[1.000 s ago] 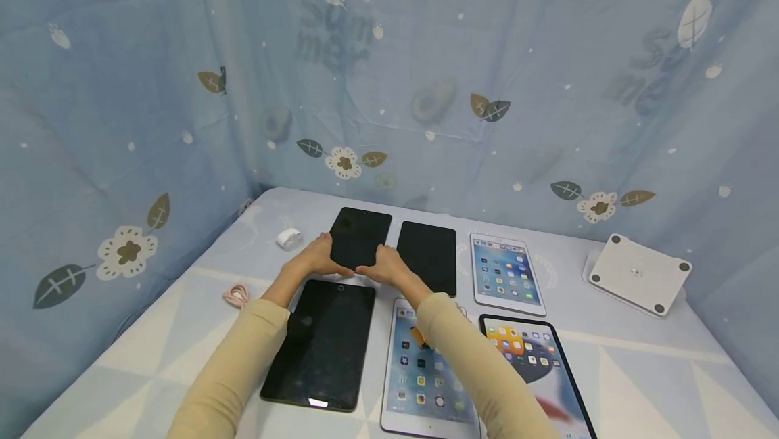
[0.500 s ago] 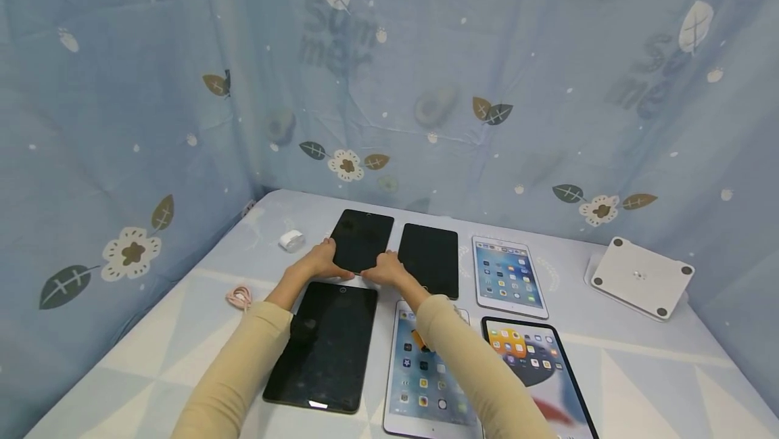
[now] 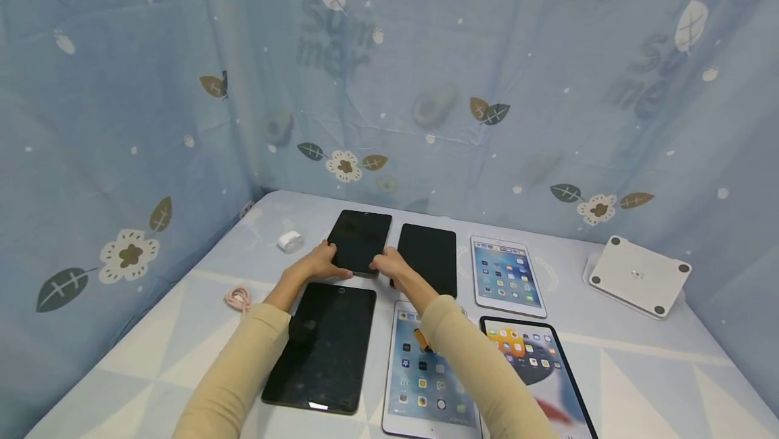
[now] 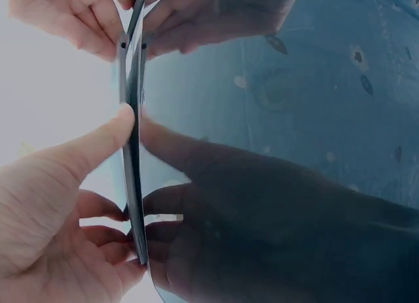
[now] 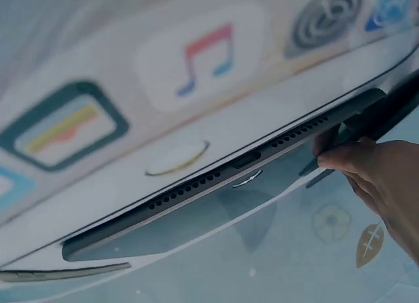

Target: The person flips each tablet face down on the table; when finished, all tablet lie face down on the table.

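Operator: What lies on the near side of the grip?

Spotter: The patterned cloth surface (image 3: pixel 657 378) bears everything. Well to the right, nearer you than the grip, is a dark-rimmed tablet (image 3: pixel 572 385) with its screen lit. Left of that, partly under your right sleeve (image 3: pixel 481 371), is a white lit tablet (image 3: pixel 422 391). Just in front of your hands is a dark tablet (image 3: pixel 325 351), and left of it a pink cord (image 3: pixel 238 298).

Operator: And the grip itself?

Spotter: Both are narrow. Your left hand (image 3: pixel 312 264) pinches the near-left part of the black-faced tablet (image 3: pixel 360 239); your right hand (image 3: pixel 393 268) pinches its near-right corner. It's face up. I can't tell whether its near edge is raised.

Operator: Which way does it point?

Spotter: Its long axis runs away from you, far end leaning slightly right. A small round mark sits at that far end.

Operator: Beyond that?

Spotter: Just right of it, a second black tablet (image 3: pixel 428 256), its near-left corner hidden by your wrist. Further right, a small white tablet (image 3: pixel 507 275), then a white stand (image 3: pixel 639 276). Left of the grip, a little white piece (image 3: pixel 290 241), too small to see inside. Behind everything hangs the blue curtain (image 3: pixel 426 53).
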